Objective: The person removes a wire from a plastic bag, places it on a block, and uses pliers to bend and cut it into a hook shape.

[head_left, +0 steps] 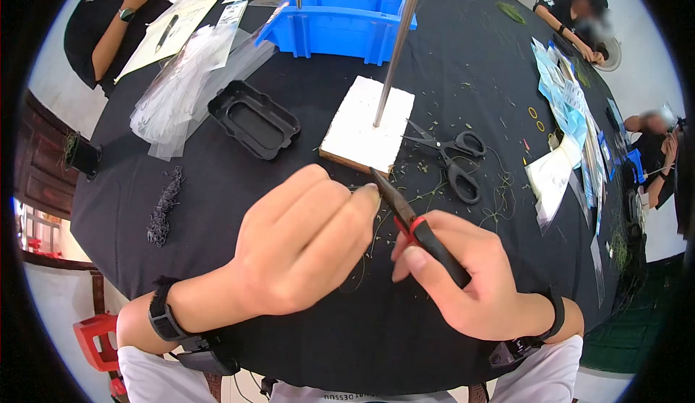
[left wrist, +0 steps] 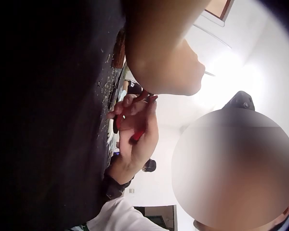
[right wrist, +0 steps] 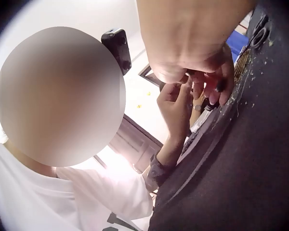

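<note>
The pliers [head_left: 438,249] are held in the right hand [head_left: 483,283], by curled fingers and thumb; their tips are seen just beside the left hand [head_left: 300,244], whose fingers are curled, but whether anything is pinched there cannot be told. Beyond, the block [head_left: 355,128] and scissors [head_left: 439,144] are laid on the black cloth [head_left: 434,352]

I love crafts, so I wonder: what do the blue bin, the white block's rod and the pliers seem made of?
Blue bin: probably molded plastic, smooth, with ribbed walls. Rod: likely bare metal, from its silvery sheen. Pliers: dark jaws, seemingly metal; red-and-black grips, evenly colored, maybe plastic or rubber.
</note>
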Tool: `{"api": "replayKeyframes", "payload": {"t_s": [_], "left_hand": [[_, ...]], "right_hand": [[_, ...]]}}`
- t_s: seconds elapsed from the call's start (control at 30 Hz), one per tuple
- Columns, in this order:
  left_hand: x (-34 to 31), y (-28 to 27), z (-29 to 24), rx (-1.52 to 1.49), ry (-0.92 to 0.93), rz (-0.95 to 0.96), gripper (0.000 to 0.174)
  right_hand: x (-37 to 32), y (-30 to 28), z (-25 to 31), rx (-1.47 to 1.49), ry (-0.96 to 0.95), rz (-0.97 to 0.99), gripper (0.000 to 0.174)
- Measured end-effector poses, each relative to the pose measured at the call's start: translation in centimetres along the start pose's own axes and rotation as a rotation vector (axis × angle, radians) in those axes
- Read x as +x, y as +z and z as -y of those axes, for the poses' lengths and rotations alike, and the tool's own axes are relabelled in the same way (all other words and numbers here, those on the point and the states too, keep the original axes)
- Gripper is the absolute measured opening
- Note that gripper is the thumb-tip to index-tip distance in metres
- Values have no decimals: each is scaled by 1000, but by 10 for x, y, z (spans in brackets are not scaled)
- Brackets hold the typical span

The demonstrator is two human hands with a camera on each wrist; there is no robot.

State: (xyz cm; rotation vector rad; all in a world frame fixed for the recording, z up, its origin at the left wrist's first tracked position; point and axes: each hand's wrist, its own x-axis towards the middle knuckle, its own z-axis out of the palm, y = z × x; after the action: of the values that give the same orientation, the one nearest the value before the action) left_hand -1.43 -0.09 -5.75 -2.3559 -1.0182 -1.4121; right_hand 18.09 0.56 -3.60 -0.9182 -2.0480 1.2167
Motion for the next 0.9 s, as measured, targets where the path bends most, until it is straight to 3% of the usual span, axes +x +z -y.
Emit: {"api": "replayKeyframes", "payload": {"t_s": [0.1,0.23,0.33,0.43,0.73,0.9], "left_hand": [[-1,-1,0,-50,-135,-40,17],[0,-11,-7,-213,-529,51,7],[-4,-6,-4,-486,-804,-28,7],[-1,-5,-9,-667,-940,-93,11],[2,-7,-8,-890,-1185,-59,16],[2,-7,-9,-906,-1210,-49,16]], "right_hand": [[1,1,0,-10,-18,-62,19],[3,0,-5,-52,-31,-101,20],[5,0,-11,-207,-84,-160,21],[6,-2,-15,-339,-122,-168,24],[10,-4,-20,-524,-231,-159,25],[11,-4,-20,-561,-270,-156,25]]}}
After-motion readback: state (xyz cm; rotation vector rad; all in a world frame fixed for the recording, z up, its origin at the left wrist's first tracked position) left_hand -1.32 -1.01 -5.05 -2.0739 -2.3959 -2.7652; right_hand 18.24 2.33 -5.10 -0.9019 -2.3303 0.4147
